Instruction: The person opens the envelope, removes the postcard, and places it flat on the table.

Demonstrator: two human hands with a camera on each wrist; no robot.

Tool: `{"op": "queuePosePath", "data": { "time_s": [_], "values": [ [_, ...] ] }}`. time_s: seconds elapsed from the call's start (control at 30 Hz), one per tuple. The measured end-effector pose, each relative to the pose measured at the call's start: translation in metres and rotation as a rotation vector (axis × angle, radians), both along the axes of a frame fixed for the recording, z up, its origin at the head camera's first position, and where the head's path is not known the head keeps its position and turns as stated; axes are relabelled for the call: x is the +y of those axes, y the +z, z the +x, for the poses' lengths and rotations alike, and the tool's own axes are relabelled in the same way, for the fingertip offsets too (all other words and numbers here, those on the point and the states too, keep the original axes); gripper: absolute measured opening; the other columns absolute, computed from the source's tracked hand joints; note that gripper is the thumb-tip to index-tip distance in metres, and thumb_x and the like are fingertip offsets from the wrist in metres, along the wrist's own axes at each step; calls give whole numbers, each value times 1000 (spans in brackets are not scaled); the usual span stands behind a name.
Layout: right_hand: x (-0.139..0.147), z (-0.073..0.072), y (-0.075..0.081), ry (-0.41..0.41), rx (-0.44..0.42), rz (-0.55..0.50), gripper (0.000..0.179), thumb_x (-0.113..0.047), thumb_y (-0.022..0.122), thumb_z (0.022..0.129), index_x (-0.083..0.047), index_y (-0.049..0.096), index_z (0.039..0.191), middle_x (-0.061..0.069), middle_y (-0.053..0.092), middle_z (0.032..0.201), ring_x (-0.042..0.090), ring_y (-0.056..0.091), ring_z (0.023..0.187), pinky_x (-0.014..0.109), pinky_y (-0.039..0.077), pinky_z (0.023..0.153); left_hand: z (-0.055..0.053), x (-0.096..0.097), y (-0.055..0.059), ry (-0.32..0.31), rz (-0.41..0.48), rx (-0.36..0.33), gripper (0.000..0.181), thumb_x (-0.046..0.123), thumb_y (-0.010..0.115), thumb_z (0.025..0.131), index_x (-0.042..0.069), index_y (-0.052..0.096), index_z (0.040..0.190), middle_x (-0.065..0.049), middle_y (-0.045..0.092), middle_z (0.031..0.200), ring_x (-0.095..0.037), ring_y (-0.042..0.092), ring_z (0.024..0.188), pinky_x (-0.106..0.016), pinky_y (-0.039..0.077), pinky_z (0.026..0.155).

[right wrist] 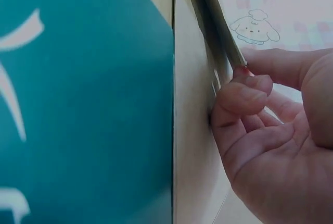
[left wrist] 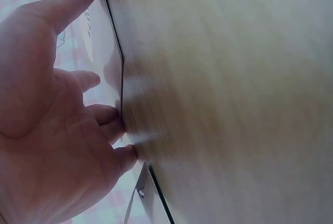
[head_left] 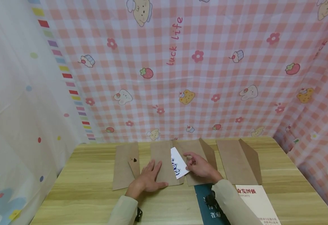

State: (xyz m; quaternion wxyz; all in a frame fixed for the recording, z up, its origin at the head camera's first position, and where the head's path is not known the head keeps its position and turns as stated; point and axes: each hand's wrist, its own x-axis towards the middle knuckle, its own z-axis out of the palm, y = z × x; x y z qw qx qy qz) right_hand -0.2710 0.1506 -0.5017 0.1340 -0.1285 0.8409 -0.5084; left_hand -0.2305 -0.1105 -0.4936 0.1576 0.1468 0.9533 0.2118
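My left hand (head_left: 150,178) rests with spread fingers on the second brown envelope (head_left: 159,153) from the left. In the left wrist view, the left hand (left wrist: 57,99) has its thumb and fingertips along the envelope's near edge. A white piece with blue print (head_left: 178,164), probably a card or booklet, shows slanted at that envelope's right side, the rest of it hidden. My right hand (head_left: 199,165) pinches its right corner. Seen from the right wrist, the right hand (right wrist: 276,125) holds a thin edge between thumb and curled fingers, above the third envelope (head_left: 193,178).
Leftmost lies a brown envelope (head_left: 121,162) with a small printed face on its flap. At right lies another envelope (head_left: 231,162), its flap spread. Nearer me are a teal book (head_left: 202,200), partly under the right sleeve, and a cream book (head_left: 258,200). A checked curtain (head_left: 164,118) hangs behind the table.
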Motion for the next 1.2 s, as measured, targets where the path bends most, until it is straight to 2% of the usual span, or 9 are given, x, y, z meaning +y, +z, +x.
{"op": "queuePosePath", "data": {
  "time_s": [0.4,0.7,0.93,1.2],
  "values": [
    [5,2,-1,63,-45,-116,52,3,56,94,-5,44,144,12,54,89,16,45,58,24,38,49,0,-1,-1,0,-2,-3,93,54,67,87,11,25,158,-22,12,164,-35,11,152,-52,15,121],
    [8,1,-3,113,-26,-92,47,0,52,97,-7,48,143,8,53,89,15,48,62,23,41,55,-1,-2,-3,-9,-5,-3,93,56,66,88,11,25,158,-23,12,164,-36,12,152,-52,15,121],
    [9,3,0,140,-62,-108,50,1,45,98,-8,45,147,8,49,90,18,46,67,24,40,58,0,-1,-1,-7,7,-9,92,55,67,88,11,25,158,-22,12,164,-36,11,152,-53,15,121],
    [9,2,1,134,-85,-118,51,-1,48,97,-8,47,147,7,49,87,17,46,65,25,39,57,-1,-1,0,-13,16,-5,92,53,67,88,11,25,158,-23,13,164,-37,11,152,-53,14,121]
  ]
}}
